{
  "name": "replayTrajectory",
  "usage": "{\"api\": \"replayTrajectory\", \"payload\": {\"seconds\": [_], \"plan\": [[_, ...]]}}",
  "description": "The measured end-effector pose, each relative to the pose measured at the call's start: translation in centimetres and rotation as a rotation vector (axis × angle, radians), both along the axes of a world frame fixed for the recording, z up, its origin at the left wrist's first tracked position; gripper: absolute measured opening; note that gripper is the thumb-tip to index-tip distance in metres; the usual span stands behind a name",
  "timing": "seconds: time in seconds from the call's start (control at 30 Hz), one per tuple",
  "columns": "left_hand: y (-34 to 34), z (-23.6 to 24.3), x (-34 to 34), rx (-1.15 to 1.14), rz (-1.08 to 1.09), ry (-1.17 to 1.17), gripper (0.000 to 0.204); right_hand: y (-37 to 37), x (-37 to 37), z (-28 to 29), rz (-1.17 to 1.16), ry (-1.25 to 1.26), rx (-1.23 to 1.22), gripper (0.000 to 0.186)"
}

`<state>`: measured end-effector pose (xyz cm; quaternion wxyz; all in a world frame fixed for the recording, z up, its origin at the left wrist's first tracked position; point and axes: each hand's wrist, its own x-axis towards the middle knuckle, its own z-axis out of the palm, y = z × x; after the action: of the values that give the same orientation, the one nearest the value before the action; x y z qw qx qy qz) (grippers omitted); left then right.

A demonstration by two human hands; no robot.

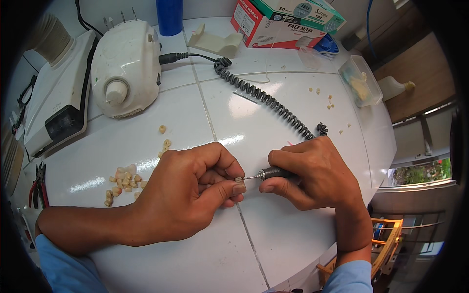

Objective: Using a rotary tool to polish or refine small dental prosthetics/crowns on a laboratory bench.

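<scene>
My left hand point(190, 195) pinches a small pale piece point(238, 179) between thumb and fingertips at the centre. My right hand point(312, 176) grips a dark rotary handpiece point(273, 173), whose thin metal bit reaches the piece in my left fingers; exact contact is too small to tell. A coiled black cord point(266, 97) runs from a white control unit point(127, 63) toward the handpiece, partly behind my right hand. Several small cream, tooth-like pieces point(124, 180) lie left of my left hand, with others point(165, 146) just above it.
A white device point(61, 107) and pliers point(38, 188) are at the left. At the back stand a blue cylinder point(169, 14), cream holder point(215, 41) and stacked cartons point(278, 29). A plastic tub point(361, 85) and scattered pieces point(330, 97) are at right on the tiled worktop point(205, 254).
</scene>
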<state>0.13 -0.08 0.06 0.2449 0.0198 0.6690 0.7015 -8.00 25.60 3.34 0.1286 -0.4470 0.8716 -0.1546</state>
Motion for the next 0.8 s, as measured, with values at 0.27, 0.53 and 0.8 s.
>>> {"api": "replayTrajectory", "payload": {"seconds": [0.27, 0.53, 0.8], "plan": [[0.01, -0.26, -0.07, 0.043, 0.036, 0.025, 0.011, 0.05, -0.05, -0.13, -0.023, -0.014, -0.014, 0.051], [-0.13, -0.23, -0.09, -0.023, 0.017, 0.065, 0.014, 0.0, 0.02, -0.04, -0.001, 0.01, 0.006, 0.052], [-0.1, -0.32, -0.07, -0.004, 0.025, 0.059, 0.014, -0.06, 0.08, -0.2, -0.009, 0.019, 0.002, 0.051]]}}
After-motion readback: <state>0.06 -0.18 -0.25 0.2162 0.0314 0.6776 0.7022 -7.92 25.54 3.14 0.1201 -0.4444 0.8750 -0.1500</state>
